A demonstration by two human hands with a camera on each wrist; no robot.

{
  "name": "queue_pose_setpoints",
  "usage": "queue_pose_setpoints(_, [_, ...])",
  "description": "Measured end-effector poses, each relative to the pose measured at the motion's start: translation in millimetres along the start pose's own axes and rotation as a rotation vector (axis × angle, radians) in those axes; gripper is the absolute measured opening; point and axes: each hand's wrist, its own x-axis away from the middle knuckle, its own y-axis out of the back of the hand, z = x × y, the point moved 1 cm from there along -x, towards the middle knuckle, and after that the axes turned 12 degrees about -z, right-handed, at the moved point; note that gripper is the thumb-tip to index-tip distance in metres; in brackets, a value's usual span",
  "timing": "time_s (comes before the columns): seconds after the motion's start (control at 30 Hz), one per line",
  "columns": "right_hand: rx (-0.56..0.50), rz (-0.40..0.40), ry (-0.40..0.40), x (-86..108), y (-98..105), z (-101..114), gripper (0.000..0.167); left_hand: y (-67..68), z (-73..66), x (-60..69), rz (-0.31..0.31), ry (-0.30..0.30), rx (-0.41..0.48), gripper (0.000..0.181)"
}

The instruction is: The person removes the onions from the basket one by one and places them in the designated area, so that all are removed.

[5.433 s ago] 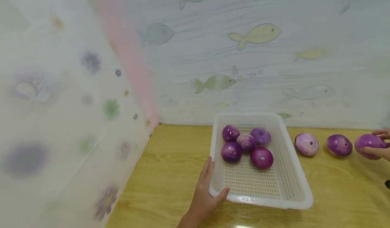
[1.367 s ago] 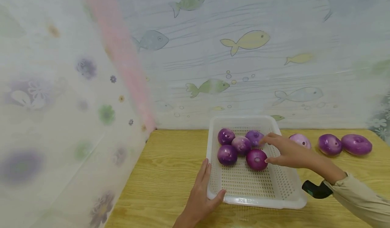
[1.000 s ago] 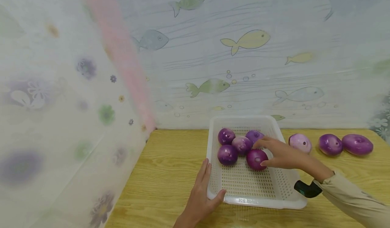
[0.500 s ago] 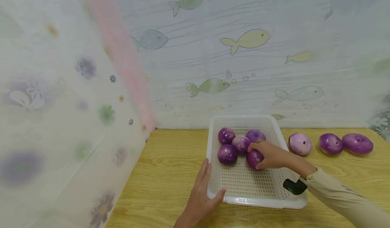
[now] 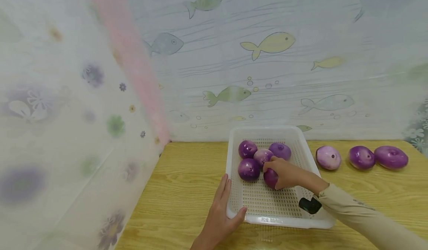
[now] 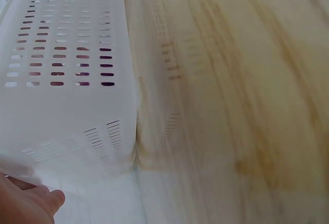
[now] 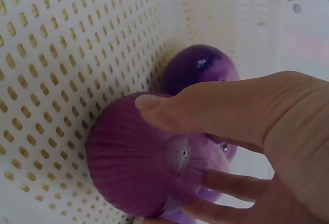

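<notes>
A wood-patterned worktop [image 5: 187,175] spreads beneath everything. On it stands a white perforated basket [image 5: 291,221]; a hard push from inside could slide or tip it if its support slackened. A right arm in a beige sleeve [image 5: 361,214] reaches in over the basket's right rim, which a low withdrawal might knock. The left hand [image 5: 220,209] lies at the near left corner, fingers straight along the outer left wall, thumb on the near rim. The right hand [image 5: 285,174] has its grip closed round a dark purple onion [image 5: 270,179] in the basket's middle. Its smooth, rounded skin could slip out of a loose hold; whether it touches the basket floor or hangs just above is hard to tell. A near-left onion [image 5: 249,169], far-left onion [image 5: 247,149], pale onion [image 5: 260,155] and far-right onion [image 5: 280,151] sit close by, so a sideways nudge could set them rolling. Three loose onions [image 5: 362,157] line the worktop right of the basket, where a swinging arm could bump them. The black wrist device [image 5: 310,205] could snag the rim.
</notes>
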Motion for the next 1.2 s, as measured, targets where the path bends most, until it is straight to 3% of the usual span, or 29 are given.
queue_pose_setpoints(0.17, [-0.002,0.016,0.067,-1.1,-4.6,4.8,0.045,0.8,-1.2,0.0,-0.005,-0.003,-0.003,0.078])
queue_pose_setpoints(0.33, [0.012,0.11,0.027,-0.3,-9.8,11.5,0.051,0.6,-1.4,0.0,0.0,0.005,0.001,0.078])
queue_pose_setpoints(0.5, [0.115,0.171,0.02,1.3,-13.5,17.4,0.06,0.4,-1.8,-0.3,0.003,0.002,-0.006,0.078])
queue_pose_setpoints(0.6, [0.221,0.182,0.06,2.1,-17.0,19.9,0.063,0.9,-2.0,-0.1,0.017,0.026,-0.006,0.079])
queue_pose_setpoints(0.73, [0.366,0.14,0.163,3.4,-21.6,21.1,0.062,0.9,-2.3,-0.4,0.022,0.047,-0.001,0.079])
queue_pose_setpoints(0.8, [0.39,0.111,0.194,3.8,-22.7,20.8,0.061,0.5,-2.3,-0.4,0.017,0.047,0.002,0.079])
queue_pose_setpoints(1.0, [0.306,0.071,0.168,2.6,-18.4,18.7,0.056,-0.1,-1.9,0.0,0.008,0.045,0.01,0.078])
queue_pose_setpoints(1.2, [0.314,0.031,0.225,1.9,-17.1,17.0,0.048,0.8,-2.4,-0.3,0.02,0.05,0.007,0.078])
